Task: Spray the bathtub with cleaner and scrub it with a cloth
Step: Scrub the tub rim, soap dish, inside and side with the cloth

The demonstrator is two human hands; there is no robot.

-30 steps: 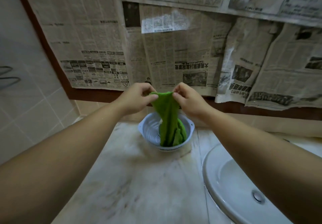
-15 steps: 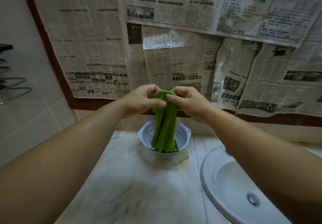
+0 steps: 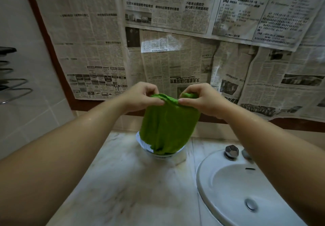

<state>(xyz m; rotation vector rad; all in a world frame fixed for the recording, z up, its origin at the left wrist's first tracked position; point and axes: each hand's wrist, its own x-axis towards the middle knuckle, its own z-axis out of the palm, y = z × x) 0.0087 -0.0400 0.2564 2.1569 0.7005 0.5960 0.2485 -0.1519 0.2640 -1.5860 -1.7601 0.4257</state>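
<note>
**A:** Where am I in the job?

**B:** Early, I'd say. My left hand (image 3: pixel 140 97) and right hand (image 3: pixel 202 99) each pinch the top edge of the green cloth (image 3: pixel 168 125), thumbs and fingers curled onto the fabric, with a bunched fold between them.

**A:** And the cloth itself?

**B:** It hangs straight down from my hands, spread fairly wide. Its lower end sits in or just over the white basket (image 3: pixel 146 144) below my hands; I can't tell whether it touches.

**A:** Any spraying done?

**B:** Nothing shows it. I see no cleaner bottle and no bathtub, only a sink (image 3: pixel 219 176) below my right forearm and the marble counter (image 3: pixel 123 181) under both arms.

**A:** So what's left?

**B:** As I judge it, everything that counts: spraying the tub, then scrubbing. Only the cloth is in hand.
</note>
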